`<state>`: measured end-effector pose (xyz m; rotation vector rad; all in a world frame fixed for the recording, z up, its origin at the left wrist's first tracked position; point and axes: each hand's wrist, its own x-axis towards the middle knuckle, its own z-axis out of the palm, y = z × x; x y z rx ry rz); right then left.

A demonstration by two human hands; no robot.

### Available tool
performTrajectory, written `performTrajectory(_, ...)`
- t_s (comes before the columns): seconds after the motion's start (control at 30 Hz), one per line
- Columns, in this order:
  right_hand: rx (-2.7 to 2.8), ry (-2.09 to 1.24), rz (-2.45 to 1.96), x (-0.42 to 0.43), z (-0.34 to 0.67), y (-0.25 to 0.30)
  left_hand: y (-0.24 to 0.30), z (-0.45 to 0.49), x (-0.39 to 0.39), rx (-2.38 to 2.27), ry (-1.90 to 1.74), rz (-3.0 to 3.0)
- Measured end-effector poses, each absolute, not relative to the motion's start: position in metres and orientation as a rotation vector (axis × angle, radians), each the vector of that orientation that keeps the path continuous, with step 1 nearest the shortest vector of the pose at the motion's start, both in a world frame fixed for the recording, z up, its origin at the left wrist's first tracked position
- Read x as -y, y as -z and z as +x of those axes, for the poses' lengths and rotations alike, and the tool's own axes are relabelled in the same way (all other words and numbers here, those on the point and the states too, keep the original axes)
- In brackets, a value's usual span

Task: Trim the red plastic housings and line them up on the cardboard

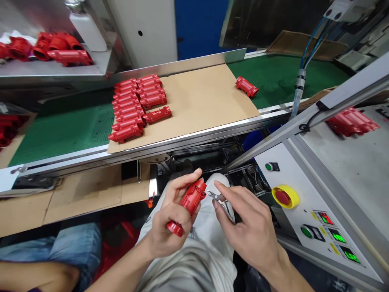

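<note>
Red housing (192,198), tilted toward one o'clock, is clasped by the left hand (166,227), nippers (215,196) by the right hand (251,223); bottle (88,30) seen at eleven.

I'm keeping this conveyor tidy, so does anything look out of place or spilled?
One red plastic housing lies alone at the right edge of the cardboard sheet, partly over the green conveyor belt, away from the rows of housings. No spill shows.
</note>
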<state>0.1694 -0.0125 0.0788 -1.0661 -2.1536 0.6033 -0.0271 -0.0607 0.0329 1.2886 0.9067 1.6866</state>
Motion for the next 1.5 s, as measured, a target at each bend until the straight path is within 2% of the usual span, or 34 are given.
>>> performTrajectory(0.3,2.220,-0.535,-1.024,0.017,0.168,-0.083,-0.031,-0.027,0.066,-0.901,-1.721,1.329)
performTrajectory(0.47,2.161,-0.579,-1.033,0.016,0.171,-0.080,-0.033,-0.029,0.062,-0.793,-1.694,1.096)
performTrajectory(0.7,2.041,-0.892,-1.117,0.008,0.175,-0.075,-0.036,-0.040,0.062,-0.673,-1.587,0.739)
performTrajectory(0.8,2.029,-0.989,-1.152,0.005,0.177,-0.057,-0.039,-0.069,0.052,-0.900,-1.467,0.871)
performTrajectory(1.0,2.082,-1.199,-1.269,0.010,0.176,-0.004,-0.066,-0.147,-0.009,-1.707,-1.219,1.599)
performTrajectory(1.17,2.100,-1.206,-1.341,0.017,0.168,0.018,-0.086,-0.167,-0.077,-2.202,-0.641,2.332)
performTrajectory(1.27,2.142,-1.182,-1.364,0.019,0.169,0.028,-0.083,-0.169,-0.103,-2.316,-0.349,2.453)
performTrajectory(1.5,2.079,-1.184,-1.425,0.023,0.183,0.067,-0.072,-0.174,-0.131,-2.383,-0.366,2.458)
